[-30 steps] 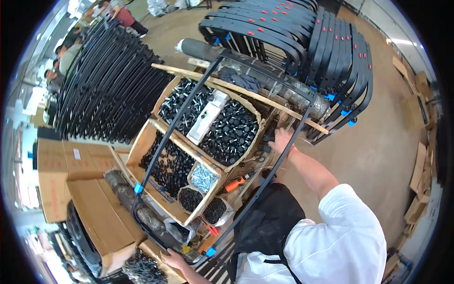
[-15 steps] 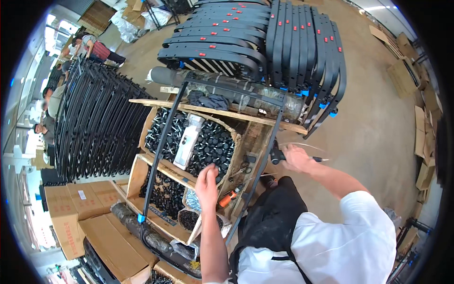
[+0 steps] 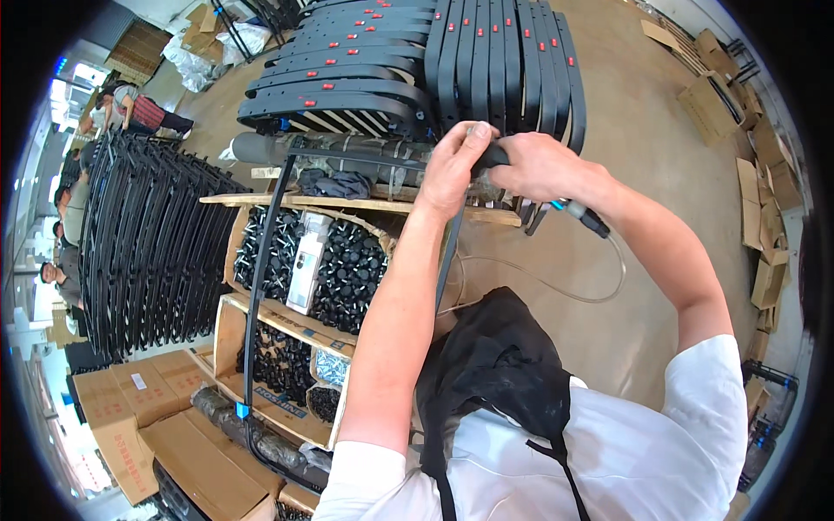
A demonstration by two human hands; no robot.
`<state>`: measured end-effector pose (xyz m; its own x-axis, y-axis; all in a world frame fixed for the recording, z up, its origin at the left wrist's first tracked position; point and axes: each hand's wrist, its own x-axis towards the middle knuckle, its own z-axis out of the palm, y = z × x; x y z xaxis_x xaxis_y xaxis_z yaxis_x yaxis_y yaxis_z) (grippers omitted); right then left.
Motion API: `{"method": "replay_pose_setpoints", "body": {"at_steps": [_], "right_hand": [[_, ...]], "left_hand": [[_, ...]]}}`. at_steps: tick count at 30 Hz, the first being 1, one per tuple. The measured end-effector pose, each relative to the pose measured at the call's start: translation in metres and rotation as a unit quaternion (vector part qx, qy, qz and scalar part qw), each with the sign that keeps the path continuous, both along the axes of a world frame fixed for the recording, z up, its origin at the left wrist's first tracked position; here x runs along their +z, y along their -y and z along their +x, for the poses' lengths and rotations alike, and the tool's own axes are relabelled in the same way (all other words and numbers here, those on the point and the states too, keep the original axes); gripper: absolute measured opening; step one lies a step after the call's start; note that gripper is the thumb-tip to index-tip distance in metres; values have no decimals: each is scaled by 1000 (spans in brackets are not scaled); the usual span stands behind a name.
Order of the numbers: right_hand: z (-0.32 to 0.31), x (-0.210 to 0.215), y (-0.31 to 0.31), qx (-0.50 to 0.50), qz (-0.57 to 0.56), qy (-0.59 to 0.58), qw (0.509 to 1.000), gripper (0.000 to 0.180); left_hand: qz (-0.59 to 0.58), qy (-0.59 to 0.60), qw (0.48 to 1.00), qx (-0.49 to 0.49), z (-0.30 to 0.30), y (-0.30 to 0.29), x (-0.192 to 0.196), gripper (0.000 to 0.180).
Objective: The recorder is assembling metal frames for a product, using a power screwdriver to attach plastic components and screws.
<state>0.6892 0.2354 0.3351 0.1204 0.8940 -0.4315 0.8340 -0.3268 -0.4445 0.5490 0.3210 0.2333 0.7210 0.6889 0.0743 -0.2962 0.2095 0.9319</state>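
Two hands point(image 3: 450, 169) point(image 3: 546, 167) partly hide the black frame point(image 3: 251, 339) near stacked curved parts point(image 3: 492, 69).

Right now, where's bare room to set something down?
Floor right of the stacked black frames, left of the cardboard. Nearer the apron, a hose loops over it. Crowded: bins full of fasteners, and around the right hand holding a black tool.

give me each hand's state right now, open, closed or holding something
Left hand: fingers bent, beside the tool; whether it grips anything cannot be told.
Right hand: closed, holding the tool.
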Motion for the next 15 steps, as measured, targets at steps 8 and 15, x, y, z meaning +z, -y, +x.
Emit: {"method": "replay_pose_setpoints", "body": {"at_steps": [8,15], "right_hand": [[1,-29,-23,21,-27,25,999,42],[6,-36,-19,13,-16,35,999,45]], "left_hand": [[-63,26,997,38,1,-14,-26,29],[-63,15,998,28,3,-11,-27,27]]}}
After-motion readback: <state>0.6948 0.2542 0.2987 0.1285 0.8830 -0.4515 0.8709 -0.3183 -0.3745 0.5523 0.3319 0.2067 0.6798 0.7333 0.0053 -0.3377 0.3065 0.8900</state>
